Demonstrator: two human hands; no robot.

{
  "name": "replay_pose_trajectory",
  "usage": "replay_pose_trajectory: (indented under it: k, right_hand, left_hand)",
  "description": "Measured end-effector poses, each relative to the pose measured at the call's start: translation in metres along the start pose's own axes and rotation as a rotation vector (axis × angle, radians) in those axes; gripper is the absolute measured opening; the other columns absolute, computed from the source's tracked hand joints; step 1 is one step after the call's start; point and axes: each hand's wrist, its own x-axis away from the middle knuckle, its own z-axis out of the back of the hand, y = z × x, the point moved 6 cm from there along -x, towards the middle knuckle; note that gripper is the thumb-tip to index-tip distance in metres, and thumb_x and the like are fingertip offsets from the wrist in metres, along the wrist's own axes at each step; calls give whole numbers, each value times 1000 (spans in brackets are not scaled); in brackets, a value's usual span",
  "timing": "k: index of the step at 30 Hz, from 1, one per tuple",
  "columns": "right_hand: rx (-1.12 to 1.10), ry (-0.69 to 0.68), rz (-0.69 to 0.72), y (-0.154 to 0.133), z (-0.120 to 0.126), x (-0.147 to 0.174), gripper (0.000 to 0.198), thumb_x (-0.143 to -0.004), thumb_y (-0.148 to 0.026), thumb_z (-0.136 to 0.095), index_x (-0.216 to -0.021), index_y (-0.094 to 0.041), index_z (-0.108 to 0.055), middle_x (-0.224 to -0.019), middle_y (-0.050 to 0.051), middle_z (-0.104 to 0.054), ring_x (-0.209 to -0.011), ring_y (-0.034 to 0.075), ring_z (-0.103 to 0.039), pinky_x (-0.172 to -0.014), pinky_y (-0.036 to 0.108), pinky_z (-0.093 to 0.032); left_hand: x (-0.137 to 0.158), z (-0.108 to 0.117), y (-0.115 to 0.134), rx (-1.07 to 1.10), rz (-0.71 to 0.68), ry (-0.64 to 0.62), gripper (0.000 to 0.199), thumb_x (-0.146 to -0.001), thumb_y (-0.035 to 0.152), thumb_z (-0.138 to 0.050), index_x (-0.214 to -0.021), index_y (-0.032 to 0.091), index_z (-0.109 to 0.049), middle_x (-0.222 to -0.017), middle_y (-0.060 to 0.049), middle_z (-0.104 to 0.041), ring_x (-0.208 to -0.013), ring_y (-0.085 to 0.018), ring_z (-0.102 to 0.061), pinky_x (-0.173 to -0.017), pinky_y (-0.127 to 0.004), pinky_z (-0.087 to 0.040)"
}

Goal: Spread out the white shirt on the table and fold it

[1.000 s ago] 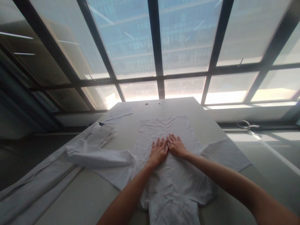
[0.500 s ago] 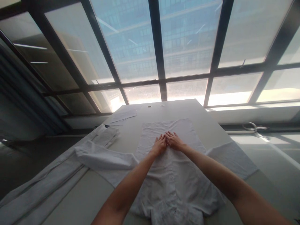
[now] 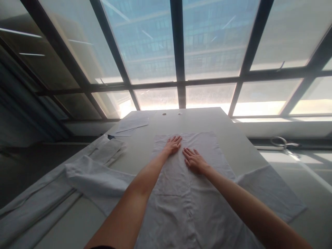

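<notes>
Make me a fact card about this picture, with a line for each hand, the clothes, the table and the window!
Left hand: palm down on the white shirt, not holding anything
Right hand: palm down on the shirt too, a bit nearer the person
Shirt: spread out, slightly wrinkled, sleeves out to both sides
Other cloth: pale cloth on the left
Table: white, under the shirt, with thin white sheets at its far left
Window: big, dark-framed, beyond the table

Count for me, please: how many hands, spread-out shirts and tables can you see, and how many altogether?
Hands, left hand and right hand: 2
Spread-out shirt: 1
Table: 1
Total: 4
</notes>
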Motion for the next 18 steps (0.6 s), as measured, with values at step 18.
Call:
replay_pose_trajectory:
  k: [18]
  right_hand:
    - [19,-34,-17,1,-1,0,66,-101,-37,-30,-162,-12,-28,-169,8,-19,-156,21,-17,-126,48,-9]
  left_hand:
    - [-8,23,-112,-28,372,-28,62,-104,47,-15,-164,31,-22,-171,-4,-14,-157,-33,-9,-121,-67,-12]
